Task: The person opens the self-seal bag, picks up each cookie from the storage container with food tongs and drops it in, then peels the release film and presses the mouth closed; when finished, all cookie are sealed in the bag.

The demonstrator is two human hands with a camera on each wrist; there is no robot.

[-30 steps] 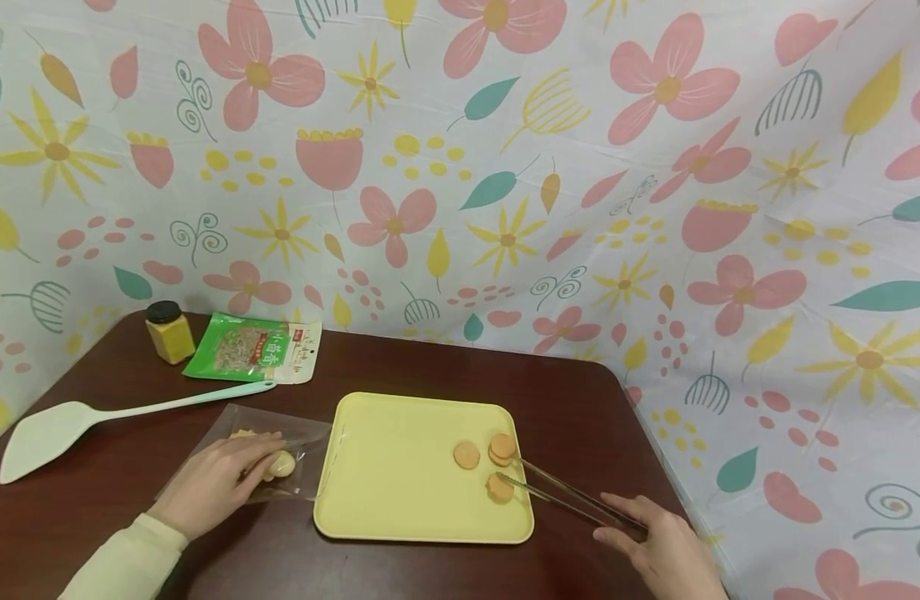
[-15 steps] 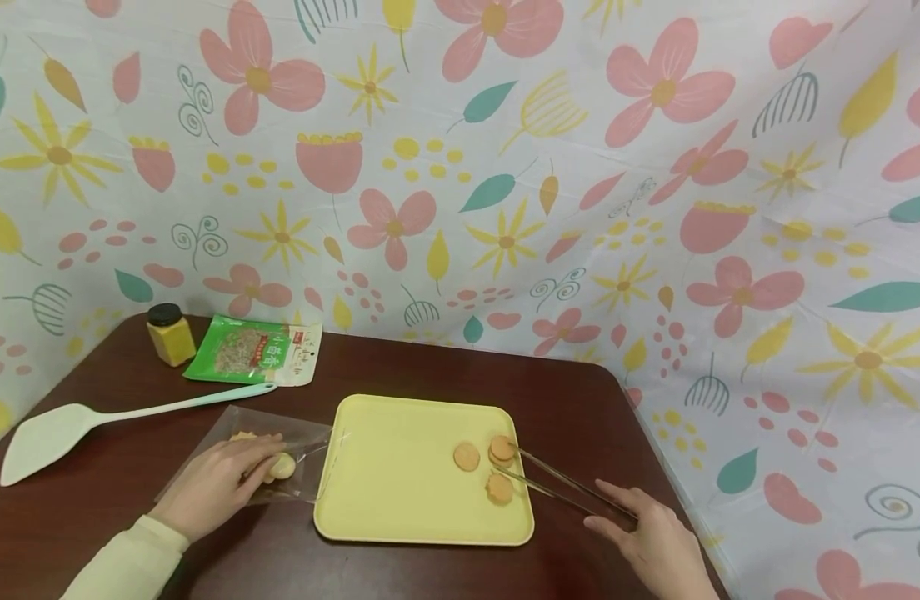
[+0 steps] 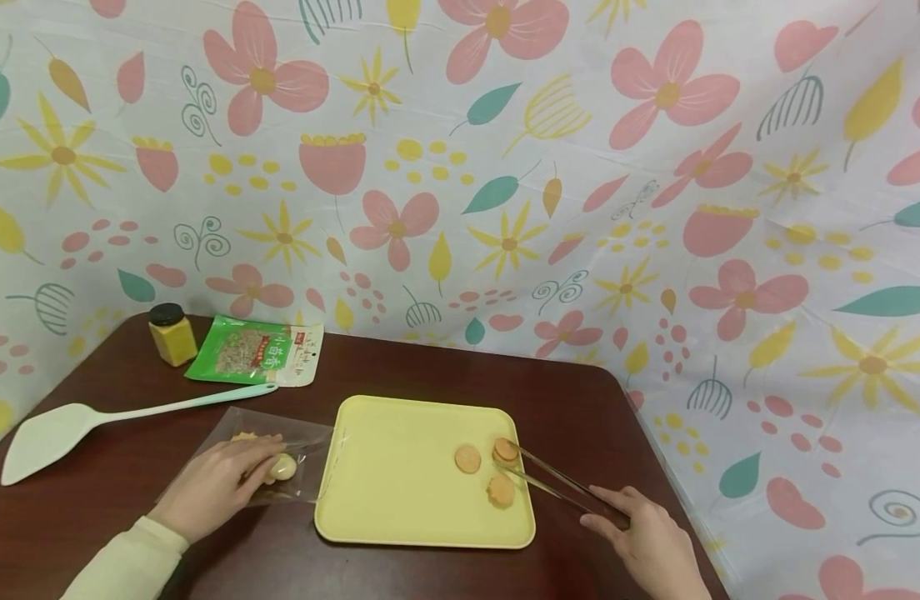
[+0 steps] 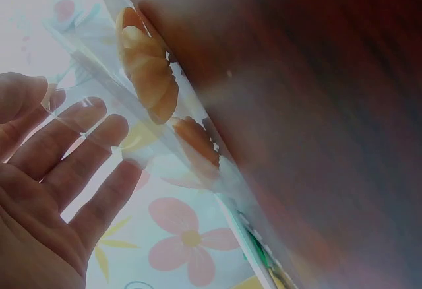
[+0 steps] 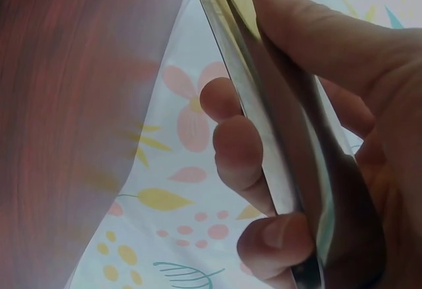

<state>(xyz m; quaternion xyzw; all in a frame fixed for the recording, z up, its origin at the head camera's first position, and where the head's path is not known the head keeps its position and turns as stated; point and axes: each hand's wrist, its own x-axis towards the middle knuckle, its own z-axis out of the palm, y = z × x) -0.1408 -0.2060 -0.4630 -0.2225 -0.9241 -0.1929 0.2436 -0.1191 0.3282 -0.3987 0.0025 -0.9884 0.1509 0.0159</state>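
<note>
My right hand (image 3: 651, 537) holds metal tongs (image 3: 568, 486), thumb on one arm and fingers curled round the other in the right wrist view. The tong tips stand about a round orange-brown biscuit (image 3: 507, 450) at the right side of the yellow tray (image 3: 400, 512); whether they press on it I cannot tell. Another biscuit (image 3: 501, 492) lies just in front, and one more biscuit (image 3: 467, 458) to the left. My left hand (image 3: 223, 479) lies over a clear plastic bag (image 3: 306, 446) of biscuits (image 4: 151, 74), its film pinched between thumb and forefinger.
A white spatula (image 3: 51, 442) with a pale green handle lies at the left. Behind it are a yellow jar (image 3: 173, 337) with a black lid and a green packet (image 3: 253, 350). Flower-patterned cloth (image 3: 445, 192) hangs behind the dark table (image 3: 415, 575).
My right hand has shifted left and slightly up with the tongs, and the near tip has moved up beside the back biscuit. My left hand and the bag have stayed in place.
</note>
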